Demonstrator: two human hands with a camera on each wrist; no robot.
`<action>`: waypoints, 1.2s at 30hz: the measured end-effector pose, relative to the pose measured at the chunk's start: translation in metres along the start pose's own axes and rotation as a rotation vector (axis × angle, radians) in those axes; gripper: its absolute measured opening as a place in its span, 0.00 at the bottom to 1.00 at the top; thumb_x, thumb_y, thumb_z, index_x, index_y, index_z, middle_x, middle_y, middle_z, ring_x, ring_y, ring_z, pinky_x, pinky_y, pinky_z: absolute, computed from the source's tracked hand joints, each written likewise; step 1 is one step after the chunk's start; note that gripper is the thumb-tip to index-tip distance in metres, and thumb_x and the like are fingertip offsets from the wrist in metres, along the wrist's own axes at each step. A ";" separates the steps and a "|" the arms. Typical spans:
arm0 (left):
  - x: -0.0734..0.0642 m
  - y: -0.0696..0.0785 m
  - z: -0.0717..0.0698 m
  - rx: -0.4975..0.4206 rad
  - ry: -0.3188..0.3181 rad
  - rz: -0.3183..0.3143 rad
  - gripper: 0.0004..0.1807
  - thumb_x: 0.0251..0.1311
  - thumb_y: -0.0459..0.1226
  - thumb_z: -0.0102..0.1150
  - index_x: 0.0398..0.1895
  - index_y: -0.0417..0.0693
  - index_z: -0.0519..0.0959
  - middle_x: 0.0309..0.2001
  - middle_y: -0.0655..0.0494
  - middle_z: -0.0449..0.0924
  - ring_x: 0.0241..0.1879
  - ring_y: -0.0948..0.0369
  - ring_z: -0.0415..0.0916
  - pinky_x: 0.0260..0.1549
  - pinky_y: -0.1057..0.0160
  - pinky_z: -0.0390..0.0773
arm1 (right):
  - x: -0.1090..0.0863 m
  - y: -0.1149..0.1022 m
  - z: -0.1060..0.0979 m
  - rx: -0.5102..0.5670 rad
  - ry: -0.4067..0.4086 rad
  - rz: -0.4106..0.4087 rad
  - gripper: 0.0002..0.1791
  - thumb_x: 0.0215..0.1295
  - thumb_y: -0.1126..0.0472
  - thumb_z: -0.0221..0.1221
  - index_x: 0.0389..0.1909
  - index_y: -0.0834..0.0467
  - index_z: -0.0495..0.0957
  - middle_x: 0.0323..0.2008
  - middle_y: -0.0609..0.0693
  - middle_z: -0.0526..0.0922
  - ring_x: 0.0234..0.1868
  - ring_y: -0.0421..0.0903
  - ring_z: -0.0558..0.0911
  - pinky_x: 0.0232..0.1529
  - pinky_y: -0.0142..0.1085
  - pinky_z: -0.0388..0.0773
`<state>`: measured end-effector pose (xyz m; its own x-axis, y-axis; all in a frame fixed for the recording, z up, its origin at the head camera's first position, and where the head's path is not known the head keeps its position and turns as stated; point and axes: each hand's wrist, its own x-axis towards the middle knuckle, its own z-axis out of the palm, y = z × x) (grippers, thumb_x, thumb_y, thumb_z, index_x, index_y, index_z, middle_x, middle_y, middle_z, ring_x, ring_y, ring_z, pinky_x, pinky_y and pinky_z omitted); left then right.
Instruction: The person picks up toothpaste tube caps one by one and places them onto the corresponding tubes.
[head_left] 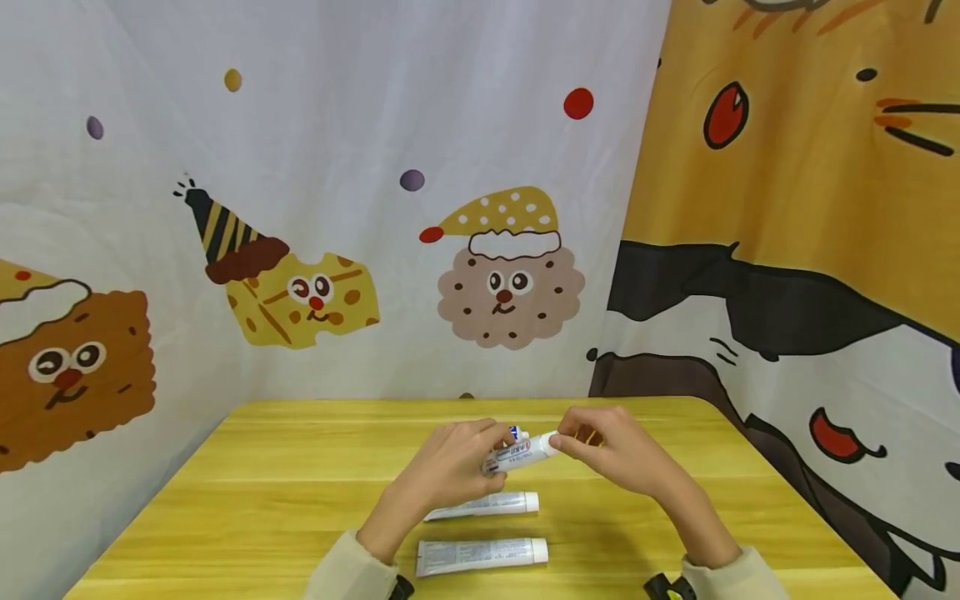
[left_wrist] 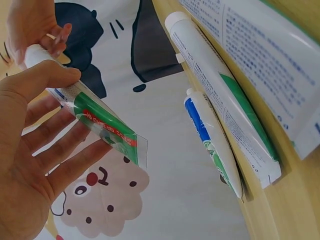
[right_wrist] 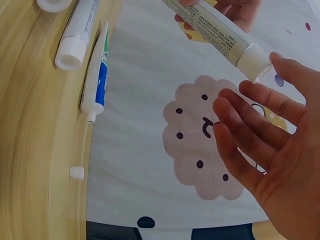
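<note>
My left hand (head_left: 450, 462) holds a toothpaste tube (head_left: 521, 452) above the table, its thumb across the top. In the left wrist view this tube (left_wrist: 107, 120) shows a green front with a red label and a clear flat tail end. At its other end my right hand (head_left: 618, 450) pinches the white cap (right_wrist: 254, 62) between thumb and index finger; the other fingers are spread loosely. Beyond the held tube lies a smaller blue, green and white tube (right_wrist: 100, 82) with a bare nozzle. A small white cap (right_wrist: 76, 172) sits on the table apart from it.
Two more white toothpaste tubes lie on the wooden table (head_left: 247, 500): a middle tube (head_left: 498, 504) partly behind my left hand, and a near tube (head_left: 480, 553) by the front. Their caps face right. A cartoon-printed curtain (head_left: 337, 125) hangs behind the table.
</note>
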<state>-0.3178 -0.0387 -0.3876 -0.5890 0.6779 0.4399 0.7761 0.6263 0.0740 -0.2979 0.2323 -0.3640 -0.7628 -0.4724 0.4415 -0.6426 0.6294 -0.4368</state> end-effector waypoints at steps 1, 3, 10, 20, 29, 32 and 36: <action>0.000 0.000 0.000 0.001 0.004 0.003 0.16 0.56 0.44 0.73 0.47 0.56 0.82 0.40 0.64 0.85 0.24 0.73 0.68 0.23 0.74 0.68 | 0.000 0.000 0.000 -0.003 0.000 -0.003 0.06 0.73 0.49 0.62 0.34 0.42 0.82 0.27 0.33 0.82 0.27 0.32 0.78 0.32 0.31 0.81; 0.000 -0.001 0.000 0.003 0.009 0.008 0.16 0.56 0.44 0.73 0.47 0.56 0.82 0.39 0.64 0.85 0.24 0.73 0.68 0.23 0.74 0.68 | 0.001 0.000 0.000 -0.012 0.003 -0.012 0.07 0.74 0.49 0.61 0.34 0.42 0.82 0.26 0.33 0.81 0.26 0.32 0.77 0.31 0.30 0.80; 0.000 -0.001 0.003 0.007 0.010 0.009 0.16 0.56 0.44 0.73 0.47 0.56 0.82 0.40 0.65 0.85 0.25 0.73 0.68 0.24 0.74 0.68 | 0.000 0.001 -0.001 0.007 -0.003 0.021 0.06 0.75 0.50 0.59 0.37 0.44 0.81 0.25 0.36 0.81 0.23 0.34 0.78 0.27 0.32 0.79; 0.000 -0.002 0.004 0.005 0.006 -0.007 0.16 0.56 0.45 0.73 0.47 0.57 0.82 0.40 0.65 0.85 0.26 0.73 0.70 0.24 0.73 0.69 | -0.001 0.001 -0.002 0.056 -0.050 -0.071 0.15 0.62 0.63 0.70 0.48 0.49 0.80 0.30 0.40 0.84 0.25 0.32 0.81 0.29 0.32 0.83; 0.000 -0.001 0.003 -0.009 -0.004 -0.006 0.17 0.57 0.45 0.73 0.48 0.57 0.81 0.41 0.65 0.86 0.26 0.74 0.70 0.25 0.74 0.69 | -0.001 0.000 -0.001 0.020 -0.035 -0.039 0.05 0.67 0.56 0.67 0.39 0.47 0.80 0.30 0.37 0.84 0.27 0.31 0.80 0.29 0.33 0.82; 0.000 -0.001 0.002 -0.012 -0.005 -0.009 0.17 0.57 0.45 0.73 0.48 0.57 0.82 0.41 0.65 0.86 0.26 0.74 0.70 0.25 0.75 0.69 | -0.001 -0.001 -0.001 0.017 -0.036 -0.026 0.04 0.68 0.55 0.67 0.38 0.46 0.80 0.29 0.36 0.84 0.27 0.31 0.80 0.29 0.32 0.82; 0.000 0.000 0.002 -0.013 -0.005 -0.012 0.16 0.57 0.45 0.73 0.48 0.57 0.82 0.41 0.65 0.86 0.25 0.74 0.69 0.24 0.74 0.69 | -0.001 -0.002 0.000 0.014 -0.036 -0.022 0.03 0.69 0.55 0.66 0.37 0.47 0.81 0.28 0.36 0.83 0.27 0.31 0.80 0.29 0.33 0.81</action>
<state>-0.3186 -0.0380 -0.3898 -0.5991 0.6725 0.4345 0.7721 0.6290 0.0908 -0.2963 0.2317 -0.3632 -0.7502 -0.5086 0.4225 -0.6603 0.6099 -0.4381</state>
